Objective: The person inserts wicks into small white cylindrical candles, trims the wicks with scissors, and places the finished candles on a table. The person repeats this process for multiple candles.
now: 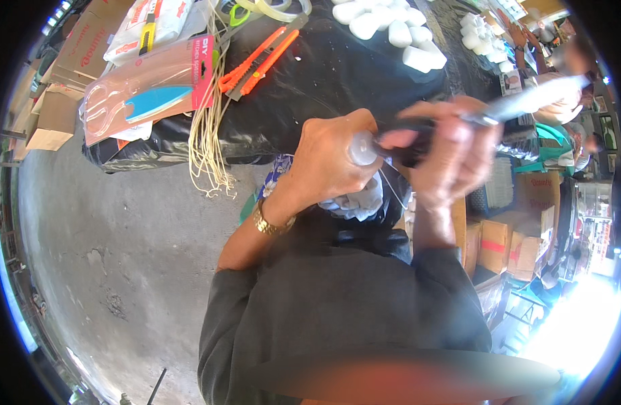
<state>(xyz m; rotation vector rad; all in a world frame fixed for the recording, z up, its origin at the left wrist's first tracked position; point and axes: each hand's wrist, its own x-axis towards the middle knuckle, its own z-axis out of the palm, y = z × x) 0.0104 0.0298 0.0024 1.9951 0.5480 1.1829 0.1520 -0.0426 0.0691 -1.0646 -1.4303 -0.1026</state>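
Head view: I look down on both hands working close together above my lap, at the near edge of a black-covered table [337,74].
Left hand: my left hand [327,162] is clenched round a small clear capped piece [361,148], perhaps a little bottle; I cannot tell its kind.
Right hand: my right hand [452,152] is blurred, fingers closed on a long silvery blade-like tool [526,101] whose near end meets the capped piece.
Doing it well: I judge a firm left grip and short, controlled strokes safest, the tool angled away from the left fingers.
Below the hands: a bag of white pieces [357,199] sits just beneath.
Around: two orange box cutters [260,61], packaged scissors [145,98], pale strings [209,145] hanging over the edge, white blocks [391,30].
In the way: nothing between the hands; cardboard boxes [506,246] crowd my right side.
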